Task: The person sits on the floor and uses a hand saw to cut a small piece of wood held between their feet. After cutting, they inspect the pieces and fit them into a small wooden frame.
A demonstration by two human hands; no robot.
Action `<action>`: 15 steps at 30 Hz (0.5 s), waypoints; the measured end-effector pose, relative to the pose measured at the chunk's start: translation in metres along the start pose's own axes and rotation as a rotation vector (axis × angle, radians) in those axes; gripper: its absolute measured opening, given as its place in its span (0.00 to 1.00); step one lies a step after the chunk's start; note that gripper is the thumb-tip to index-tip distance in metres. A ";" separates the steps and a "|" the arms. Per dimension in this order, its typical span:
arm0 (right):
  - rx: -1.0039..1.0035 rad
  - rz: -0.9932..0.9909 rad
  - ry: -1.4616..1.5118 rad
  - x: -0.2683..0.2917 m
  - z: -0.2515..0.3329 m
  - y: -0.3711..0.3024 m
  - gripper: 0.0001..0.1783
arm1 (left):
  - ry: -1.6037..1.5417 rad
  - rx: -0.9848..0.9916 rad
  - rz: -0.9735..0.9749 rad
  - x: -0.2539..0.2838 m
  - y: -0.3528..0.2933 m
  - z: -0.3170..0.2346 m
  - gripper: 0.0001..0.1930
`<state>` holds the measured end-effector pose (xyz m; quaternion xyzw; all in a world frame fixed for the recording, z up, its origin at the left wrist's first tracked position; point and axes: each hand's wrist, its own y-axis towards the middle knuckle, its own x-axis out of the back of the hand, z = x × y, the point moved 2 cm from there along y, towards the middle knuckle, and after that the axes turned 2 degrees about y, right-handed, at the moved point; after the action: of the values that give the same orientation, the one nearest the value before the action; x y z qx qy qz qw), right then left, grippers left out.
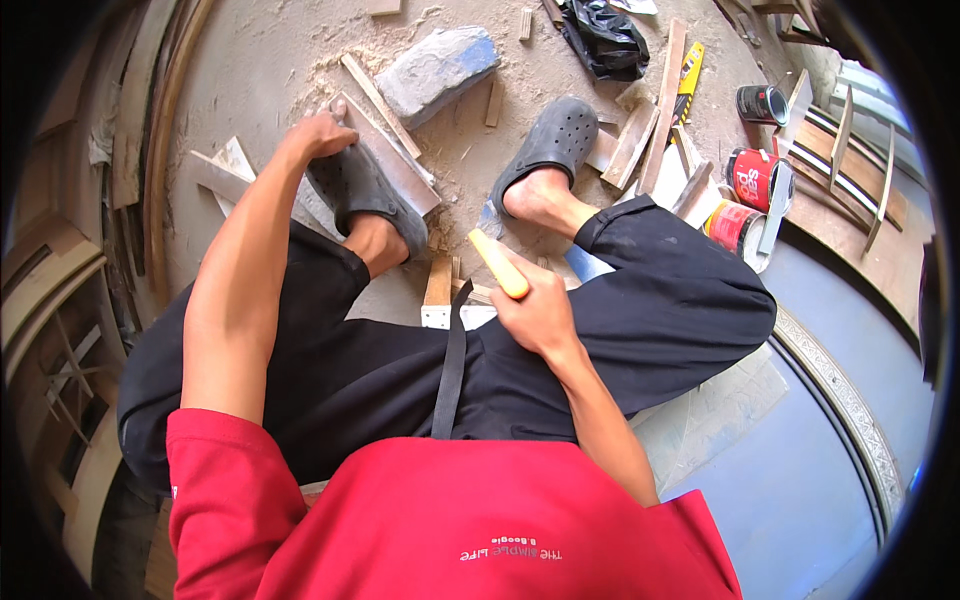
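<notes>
My left hand (325,134) reaches out past the toe of the grey clog on my left foot. Its fingers are curled on the far end of a flat wooden board (385,155) that lies slanted beside that clog. Closer to me, between my knees, my right hand (540,312) is closed around a tapered yellow handle (497,262). The handle points forward and to the left; whatever else belongs to it is hidden. A thin wood strip (380,103) lies just beyond the board.
A grey-blue stone block (437,75) sits ahead on the dusty floor. To the right are a black plastic bag (605,40), a yellow-handled saw (688,82), wood offcuts (632,142) and paint cans (755,178). Curved wooden frames (55,290) stand on the left.
</notes>
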<state>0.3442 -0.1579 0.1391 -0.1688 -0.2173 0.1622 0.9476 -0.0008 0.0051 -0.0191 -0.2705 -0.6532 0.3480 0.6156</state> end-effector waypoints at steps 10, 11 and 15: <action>0.061 -0.005 0.111 0.021 0.018 -0.006 0.26 | 0.370 0.050 -0.567 -0.030 -0.027 -0.058 0.29; 0.083 -0.023 0.109 0.025 0.018 -0.006 0.26 | 0.423 -0.002 -0.693 -0.040 -0.023 -0.062 0.27; 0.116 -0.102 0.074 0.037 0.014 -0.004 0.27 | 0.332 -0.041 -0.387 -0.037 -0.025 -0.084 0.19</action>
<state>0.3702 -0.1439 0.1655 -0.1082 -0.1805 0.1199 0.9702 0.0876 -0.0292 -0.0223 -0.2064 -0.5897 0.1614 0.7640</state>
